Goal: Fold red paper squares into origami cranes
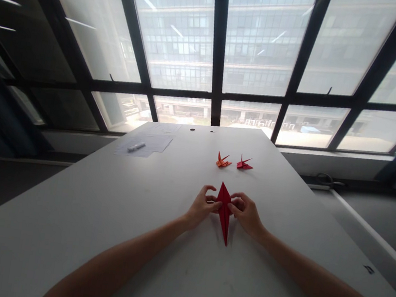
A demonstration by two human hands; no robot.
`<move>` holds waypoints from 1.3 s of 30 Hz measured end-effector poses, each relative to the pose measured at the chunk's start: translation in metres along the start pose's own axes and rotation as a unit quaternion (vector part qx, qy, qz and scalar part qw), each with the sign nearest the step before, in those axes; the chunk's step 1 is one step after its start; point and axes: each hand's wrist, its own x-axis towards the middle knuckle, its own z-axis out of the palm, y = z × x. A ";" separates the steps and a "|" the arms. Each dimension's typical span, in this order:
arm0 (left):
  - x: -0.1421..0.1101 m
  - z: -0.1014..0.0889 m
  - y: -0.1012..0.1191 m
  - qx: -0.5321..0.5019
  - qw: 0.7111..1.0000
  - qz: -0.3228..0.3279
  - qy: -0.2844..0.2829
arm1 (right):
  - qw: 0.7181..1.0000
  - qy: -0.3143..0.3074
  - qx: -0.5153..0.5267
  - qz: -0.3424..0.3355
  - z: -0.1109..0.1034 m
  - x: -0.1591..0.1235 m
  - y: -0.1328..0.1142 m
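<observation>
Between my hands is a red folded paper (224, 216), a long diamond shape with a crease down its lower half. My left hand (205, 205) pinches its left edge between thumb and fingers. On the opposite edge, my right hand (245, 212) grips it the same way. The paper's lower tip points toward me and its upper tip points away. Beyond it stand two folded paper cranes, an orange one (223, 162) on the left and a red one (244, 164) on the right.
The white table (129, 217) runs away from me toward large dark-framed windows. At its far left lie paper sheets (160, 144) with a whitish, tube-like object (136, 147) on them. A small dark mark (368, 269) shows near the right edge. Blue curtains (1, 106) hang at the sides.
</observation>
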 end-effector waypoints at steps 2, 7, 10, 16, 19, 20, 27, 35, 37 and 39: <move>0.000 0.000 0.000 -0.002 1.000 0.007 -0.002 | 1.000 0.003 -0.018 -0.008 0.000 0.000 0.001; 0.002 0.003 0.000 0.037 0.999 0.022 0.012 | 0.999 -0.008 -0.047 -0.016 -0.003 0.001 0.004; 0.002 0.003 0.001 0.045 0.999 0.019 0.014 | 0.999 -0.015 -0.044 -0.021 -0.005 0.001 0.005; 0.000 0.001 0.004 0.042 0.998 0.044 -0.021 | 0.999 -0.014 -0.046 -0.022 -0.007 0.002 0.006; 0.000 0.001 0.003 0.027 0.997 0.062 -0.030 | 1.000 0.004 -0.025 -0.016 -0.007 0.002 0.005; 0.000 0.001 0.002 0.024 0.997 0.063 -0.023 | 1.000 0.010 -0.014 -0.013 -0.007 0.003 0.004; 0.001 0.002 -0.006 0.126 0.990 0.069 0.006 | 0.998 0.051 0.034 0.028 -0.008 0.006 -0.003; 0.002 0.004 -0.009 0.193 0.976 0.103 0.005 | 0.996 0.052 0.056 0.034 -0.007 0.005 -0.008; 0.001 0.005 -0.008 0.205 0.972 0.119 0.001 | 0.997 0.048 0.054 0.036 -0.007 0.005 -0.008; 0.000 0.006 -0.006 0.218 0.968 0.128 -0.003 | 0.997 0.044 0.052 0.038 -0.007 0.006 -0.007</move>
